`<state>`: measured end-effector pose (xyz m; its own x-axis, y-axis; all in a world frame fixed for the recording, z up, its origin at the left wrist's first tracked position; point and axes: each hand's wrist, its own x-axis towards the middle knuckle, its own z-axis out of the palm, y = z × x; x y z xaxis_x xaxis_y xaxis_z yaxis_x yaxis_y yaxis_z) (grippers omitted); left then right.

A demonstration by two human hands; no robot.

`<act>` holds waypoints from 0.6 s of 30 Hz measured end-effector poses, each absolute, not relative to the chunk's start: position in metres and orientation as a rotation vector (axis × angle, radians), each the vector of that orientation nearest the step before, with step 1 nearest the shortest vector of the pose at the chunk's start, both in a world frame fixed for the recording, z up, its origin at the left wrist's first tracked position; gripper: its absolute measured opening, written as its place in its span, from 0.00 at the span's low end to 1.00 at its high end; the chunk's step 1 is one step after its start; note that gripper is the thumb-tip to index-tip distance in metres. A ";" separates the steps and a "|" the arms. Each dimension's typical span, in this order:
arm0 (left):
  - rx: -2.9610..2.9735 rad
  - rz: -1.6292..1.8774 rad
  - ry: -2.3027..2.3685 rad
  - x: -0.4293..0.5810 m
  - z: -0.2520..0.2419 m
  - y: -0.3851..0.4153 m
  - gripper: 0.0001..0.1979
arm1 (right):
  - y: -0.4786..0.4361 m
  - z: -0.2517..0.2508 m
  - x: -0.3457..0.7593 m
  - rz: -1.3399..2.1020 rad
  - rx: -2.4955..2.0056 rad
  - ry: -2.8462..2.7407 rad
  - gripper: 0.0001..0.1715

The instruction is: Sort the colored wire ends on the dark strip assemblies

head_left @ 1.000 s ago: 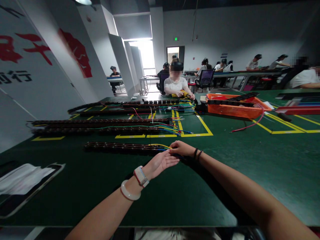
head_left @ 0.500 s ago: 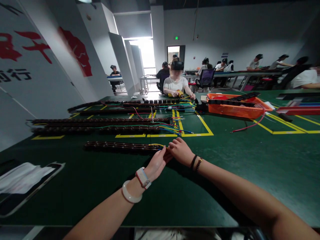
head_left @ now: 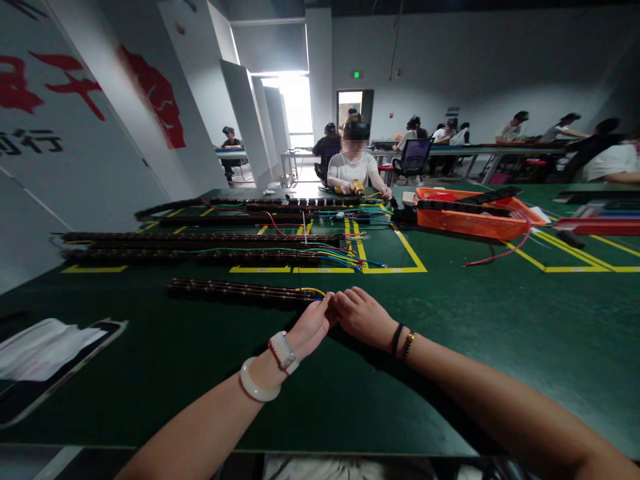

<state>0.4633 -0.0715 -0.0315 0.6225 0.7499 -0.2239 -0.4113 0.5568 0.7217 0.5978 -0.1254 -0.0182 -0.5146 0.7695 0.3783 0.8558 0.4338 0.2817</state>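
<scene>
A long dark strip of sockets (head_left: 235,291) lies across the green table (head_left: 500,347) in front of me, with yellow and blue wires (head_left: 313,292) coming out of its right end. My left hand (head_left: 311,327) and my right hand (head_left: 364,316) meet at that end, fingertips touching. Both hands have their fingers closed in a pinch around the wire ends. What exactly sits between the fingertips is hidden. I wear a white bangle and a watch on my left wrist, and dark bead bracelets on my right.
Several more socket strips with coloured wires (head_left: 210,243) lie further back inside yellow tape marks. An orange basket (head_left: 470,217) stands at the back right. A phone with white paper (head_left: 45,360) lies at the left. A person in a headset (head_left: 354,160) works opposite; others sit behind.
My left hand has turned from palm-up and open to a pinch at the strip's end. My right hand has drawn back slightly toward me and now meets it.
</scene>
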 end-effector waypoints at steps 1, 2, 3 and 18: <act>0.691 0.715 0.546 0.462 -0.031 -0.071 0.09 | -0.127 -0.016 0.602 -0.648 -1.411 -2.463 0.21; 0.703 0.698 0.540 0.461 -0.031 -0.071 0.10 | -0.130 -0.013 0.607 -0.641 -1.387 -2.430 0.23; 0.712 0.682 0.543 0.460 -0.030 -0.071 0.10 | -0.132 -0.011 0.613 -0.645 -1.358 -2.401 0.24; 0.719 0.684 0.522 0.460 -0.027 -0.072 0.11 | -0.135 -0.015 0.635 -0.784 -1.260 -2.544 0.15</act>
<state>0.4596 -0.0718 -0.0269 0.6672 0.7181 -0.1979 -0.3808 0.5572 0.7379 0.6346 -0.1347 -0.0147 -0.6182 0.6803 0.3937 0.7839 0.4970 0.3723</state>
